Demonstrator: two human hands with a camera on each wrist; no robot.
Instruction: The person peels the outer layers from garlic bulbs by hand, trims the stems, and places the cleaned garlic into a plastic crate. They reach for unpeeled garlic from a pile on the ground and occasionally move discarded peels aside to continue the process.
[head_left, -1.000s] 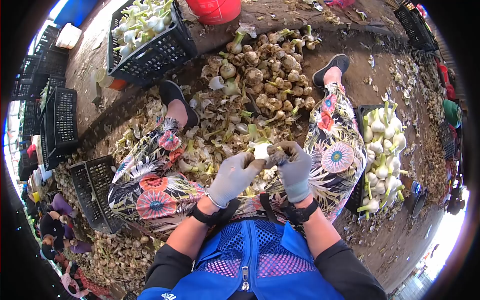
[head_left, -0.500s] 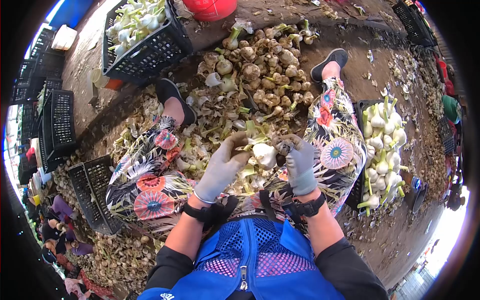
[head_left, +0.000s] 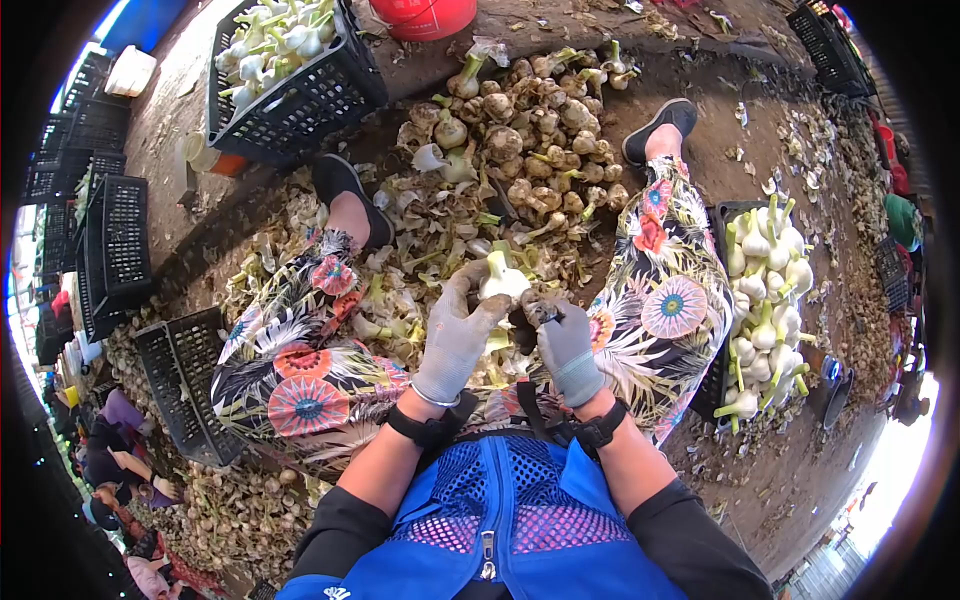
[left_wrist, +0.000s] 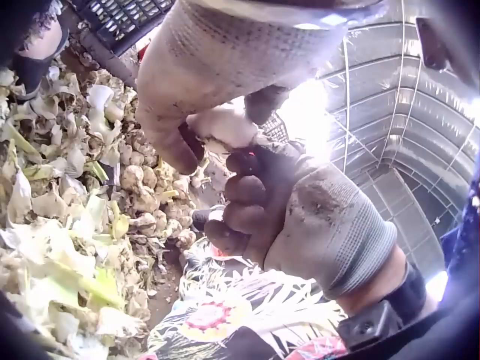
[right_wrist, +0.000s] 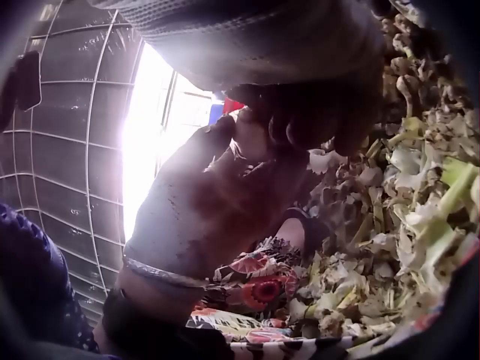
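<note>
A white garlic bulb with a short green stem is pinched between the thumb and fingers of my gloved left hand, above the peelings. Close to its right side is my gloved right hand, fingers curled round something small and dark that I cannot make out. In the left wrist view the bulb lies between the left hand and the curled right hand. The right wrist view shows part of the bulb between both hands, mostly in shadow.
Unpeeled bulbs lie heaped ahead, with loose peelings nearer. A crate of white bulbs stands beside the right leg. Another filled crate and a red bucket stand ahead; a black crate is left.
My left fingers have closed on the bulb, which has shifted slightly left and up with its stem pointing away. The right hand has moved a little left and down.
</note>
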